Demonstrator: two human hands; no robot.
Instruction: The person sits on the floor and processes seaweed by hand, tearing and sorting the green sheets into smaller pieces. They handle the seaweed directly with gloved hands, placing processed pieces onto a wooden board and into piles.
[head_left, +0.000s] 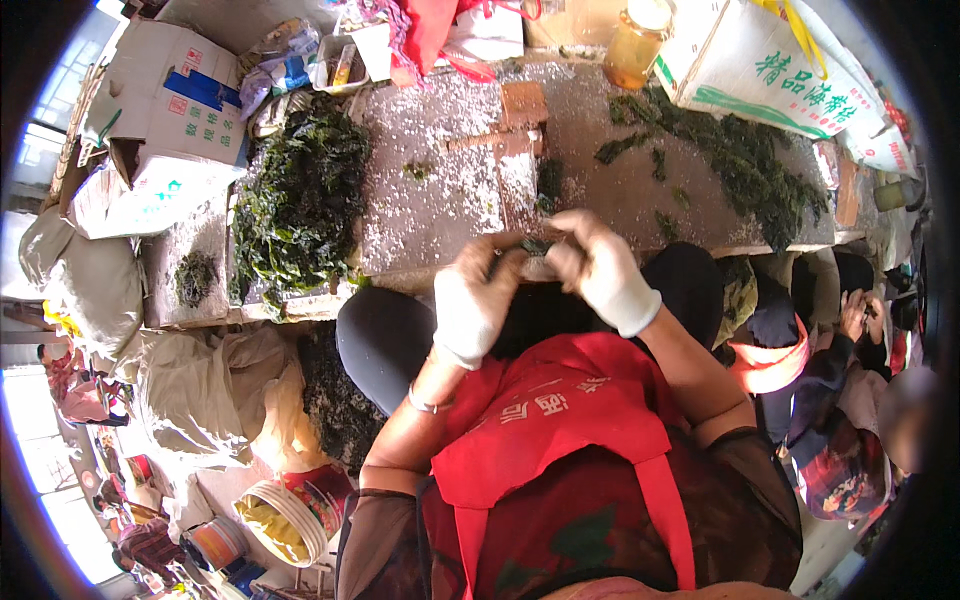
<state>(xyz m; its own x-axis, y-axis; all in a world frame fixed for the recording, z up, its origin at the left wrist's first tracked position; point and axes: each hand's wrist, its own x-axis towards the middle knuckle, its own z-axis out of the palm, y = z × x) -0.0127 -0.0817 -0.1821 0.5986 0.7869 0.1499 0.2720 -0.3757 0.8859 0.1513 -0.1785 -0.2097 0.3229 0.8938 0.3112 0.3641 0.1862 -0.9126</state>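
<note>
My left hand (474, 300) and my right hand (606, 274) are raised at the table's near edge, both in white knit gloves with browned fingers. Between them is a small dark green strip of seaweed (536, 246), gripped by the fingers of both hands; motion blur hides its exact shape. Just beyond, a narrow whitened block (517, 184) lies on the table (435, 217), with a short clump of seaweed (550, 184) along its right side. A large heap of wet seaweed (304, 195) lies to the left. More strips of seaweed (750, 165) spread over the right side.
White grains cover much of the tabletop. A brick (523, 105) lies towards the back, near a jar of amber liquid (637, 49). Cardboard cartons (176, 97) stand left, another carton (780, 67) right. A bucket (289, 521) stands lower left. A co-worker (847, 420) sits at right.
</note>
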